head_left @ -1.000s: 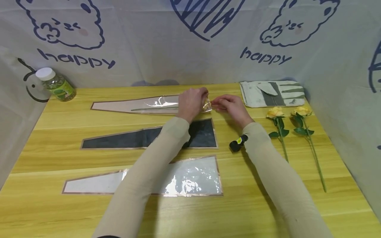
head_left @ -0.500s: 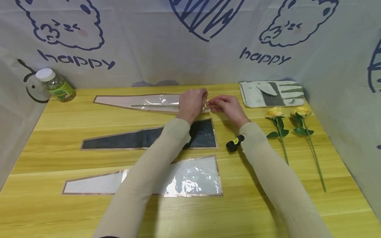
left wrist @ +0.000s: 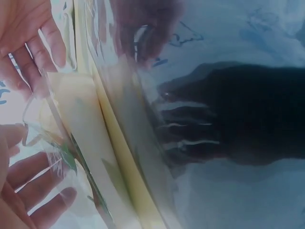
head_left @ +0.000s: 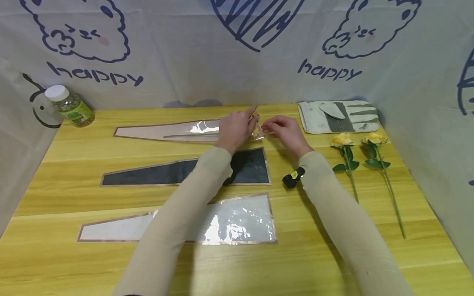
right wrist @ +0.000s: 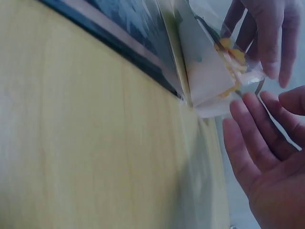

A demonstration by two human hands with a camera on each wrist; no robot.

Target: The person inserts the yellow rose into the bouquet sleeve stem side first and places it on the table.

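Observation:
A pale pink flower sleeve (head_left: 148,131) with a clear front lies at the back of the table. Inside it is a yellow rose, its stem (head_left: 185,135) running left and its head (right wrist: 233,55) near the wide right end. My left hand (head_left: 235,128) lies over that end, index finger pointing away and other fingers around the film; in the left wrist view its fingers (left wrist: 43,171) look spread and fairly straight. My right hand (head_left: 284,130) is at the sleeve's right edge, and its fingers (right wrist: 255,131) look extended with tips at the film. Film and hands partly cover the bloom.
A black sleeve (head_left: 148,173) and a white one (head_left: 115,228) lie nearer me. Two yellow roses (head_left: 342,140) (head_left: 375,139) and a work glove (head_left: 314,119) are at right. A capped jar (head_left: 75,107) stands back left, by the cloth wall (head_left: 207,74).
My left index finger has lifted and straightened, and that hand has shifted slightly left. The sleeve's narrow end moved right, then back left. My right hand stays at the wide end.

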